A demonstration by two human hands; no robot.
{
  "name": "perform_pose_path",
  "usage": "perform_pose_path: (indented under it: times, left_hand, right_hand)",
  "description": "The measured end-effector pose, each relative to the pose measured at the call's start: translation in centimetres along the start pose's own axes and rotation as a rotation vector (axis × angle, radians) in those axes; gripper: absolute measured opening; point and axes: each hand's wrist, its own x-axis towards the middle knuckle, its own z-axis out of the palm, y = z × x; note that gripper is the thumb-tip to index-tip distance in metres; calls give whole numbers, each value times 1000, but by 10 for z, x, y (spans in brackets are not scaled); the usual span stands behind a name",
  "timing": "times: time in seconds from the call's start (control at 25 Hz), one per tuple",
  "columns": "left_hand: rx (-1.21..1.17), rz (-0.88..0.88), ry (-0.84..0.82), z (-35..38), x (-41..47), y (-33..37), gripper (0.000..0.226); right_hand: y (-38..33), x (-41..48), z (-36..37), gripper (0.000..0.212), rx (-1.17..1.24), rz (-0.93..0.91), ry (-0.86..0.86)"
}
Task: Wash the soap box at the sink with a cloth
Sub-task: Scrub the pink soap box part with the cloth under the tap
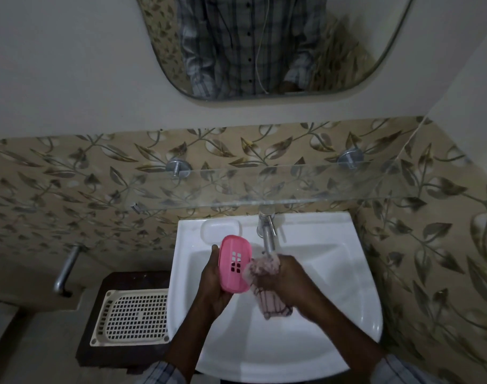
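left hand (213, 284) grips soap box (235, 264) | right hand (285, 275) grips cloth (264, 284) under tap (267, 234)

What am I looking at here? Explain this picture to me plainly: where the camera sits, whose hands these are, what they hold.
There is no machine. A person wears one camera on the head, looking down at a white ceramic sink. The left hand holds a pink plastic soap box with slotted holes. The right hand grips a wet pinkish striped cloth under the metal tap, beside the box. A glass shelf and a mirror hang above. A cream perforated plastic tray lies left of the sink.
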Motion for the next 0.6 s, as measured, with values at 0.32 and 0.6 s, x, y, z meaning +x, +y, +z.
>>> perform_pose_path:
  times: [0.32,0.6]
  left_hand:
    - [-123,-143,-176,2,7,6,73]
    - [-11,-186,-87,5,6,4,63]
  right_hand:
    - [12,12,12,53,-628,-661,230]
    - [44,28,11,35,-967,-990,74]
